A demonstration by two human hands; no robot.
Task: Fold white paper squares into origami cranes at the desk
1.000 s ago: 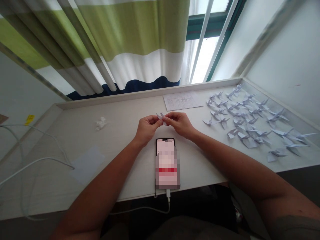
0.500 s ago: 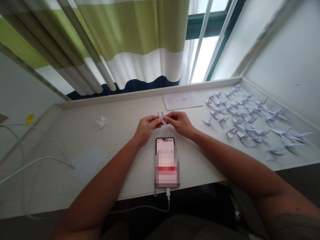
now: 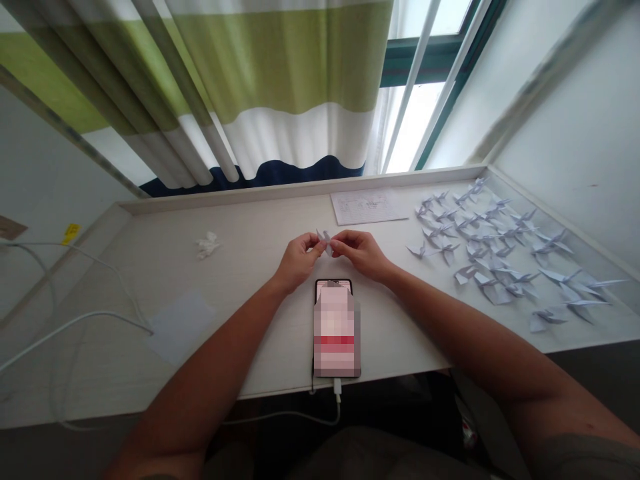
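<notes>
Between my two hands is a small white paper crane (image 3: pixel 325 241), its pointed parts sticking up. My left hand (image 3: pixel 301 259) pinches it from the left with thumb and fingers. From the right, the fingertips of my right hand (image 3: pixel 361 253) pinch its other side. A phone (image 3: pixel 337 330) with a blurred pinkish screen lies just below my hands, its charging cable (image 3: pixel 337 388) plugged into the lower end. Off to the right, many folded paper cranes (image 3: pixel 493 230) are spread over the white desk (image 3: pixel 260 250).
A printed sheet (image 3: pixel 370 207) lies behind my hands. Crumpled tissue (image 3: pixel 207 245) and a square of white paper (image 3: pixel 180 327) are on the left, with a white cable (image 3: pixel 105 316) across that side. A raised rim (image 3: pixel 250 197) runs along the desk's back, below the curtain (image 3: pixel 280 67).
The fingers of my left hand have curled in closer around the paper crane, which has turned slightly. The whole view has shifted a little.
</notes>
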